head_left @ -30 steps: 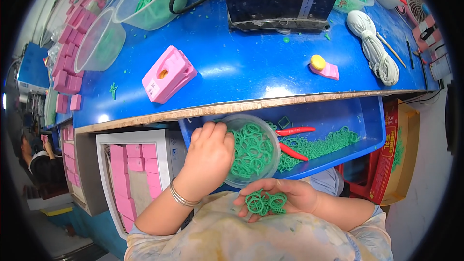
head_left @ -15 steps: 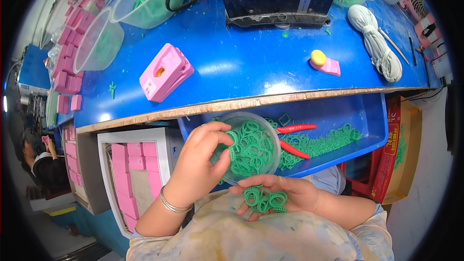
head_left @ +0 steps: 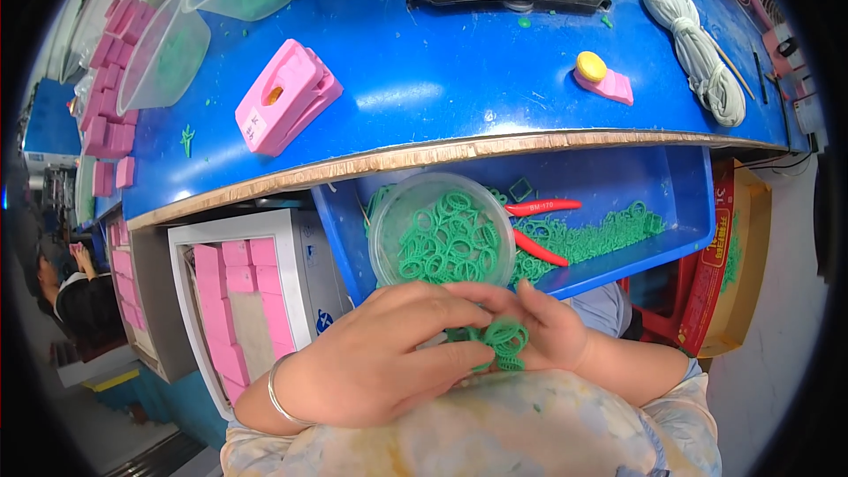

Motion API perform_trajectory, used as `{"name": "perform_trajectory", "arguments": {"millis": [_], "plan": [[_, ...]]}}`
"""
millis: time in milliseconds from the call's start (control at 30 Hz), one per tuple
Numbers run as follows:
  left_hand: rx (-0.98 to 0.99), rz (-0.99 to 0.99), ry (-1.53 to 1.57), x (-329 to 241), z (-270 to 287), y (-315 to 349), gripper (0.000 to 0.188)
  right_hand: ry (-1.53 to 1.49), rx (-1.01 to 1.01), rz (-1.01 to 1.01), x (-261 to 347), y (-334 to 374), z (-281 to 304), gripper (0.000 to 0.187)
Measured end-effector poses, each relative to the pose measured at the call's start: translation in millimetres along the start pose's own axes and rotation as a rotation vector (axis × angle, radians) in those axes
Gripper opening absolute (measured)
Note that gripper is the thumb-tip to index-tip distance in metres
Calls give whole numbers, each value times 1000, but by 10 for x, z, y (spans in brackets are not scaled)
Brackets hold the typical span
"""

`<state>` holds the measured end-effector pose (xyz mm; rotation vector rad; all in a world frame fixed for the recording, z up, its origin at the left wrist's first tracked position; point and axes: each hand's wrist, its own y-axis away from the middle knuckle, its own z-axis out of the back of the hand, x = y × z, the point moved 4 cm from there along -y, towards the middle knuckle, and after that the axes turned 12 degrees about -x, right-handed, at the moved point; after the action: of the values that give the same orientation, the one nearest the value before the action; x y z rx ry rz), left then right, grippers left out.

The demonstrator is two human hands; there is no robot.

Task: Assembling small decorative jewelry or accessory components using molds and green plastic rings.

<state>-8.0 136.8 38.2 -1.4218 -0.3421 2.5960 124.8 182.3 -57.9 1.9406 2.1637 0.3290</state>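
Palm up near my shirt, my right hand [head_left: 552,331] cups a few green wax-like rings [head_left: 505,337] with ridged bands. My left hand [head_left: 389,358] reaches across it from the left, thumb and fingers closing at these rings. Green shows between its fingers, though the fingertips are partly hidden. Just beyond both hands is a round clear tub [head_left: 378,247] with many more green rings [head_left: 450,243] inside. The tub stands in a blue plastic bin [head_left: 609,181]. Beside it lie red-handled pliers [head_left: 543,249], their jaws hidden, and a heap of small green pieces [head_left: 609,234].
On the blue table [head_left: 424,79] are a pink mould block [head_left: 287,97], a pink piece with a yellow cap [head_left: 590,66], a white cord bundle [head_left: 698,49] and clear tubs [head_left: 163,62]. Left stands a white-framed drawer of pink blocks [head_left: 212,283]; right, a red-yellow box [head_left: 720,274]. A person [head_left: 75,287] sits far left.
My left hand, which was pinching a ring at the tub's edge, has come down to the rings in my right palm. The view has shifted slightly.
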Motion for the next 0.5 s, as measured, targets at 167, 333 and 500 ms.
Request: {"name": "perform_trajectory", "arguments": {"millis": [167, 333, 500], "plan": [[-87, 188, -56, 88, 118, 1, 31, 38, 15, -16, -17, -23, 76, 56], [-179, 285, -170, 210, 173, 88, 33, 17, -12, 0, -1, -28, 13, 52], [-230, 273, -427, 369, 183, 131, 32, 104, 41, -38, -44, 4, 86, 39]]}}
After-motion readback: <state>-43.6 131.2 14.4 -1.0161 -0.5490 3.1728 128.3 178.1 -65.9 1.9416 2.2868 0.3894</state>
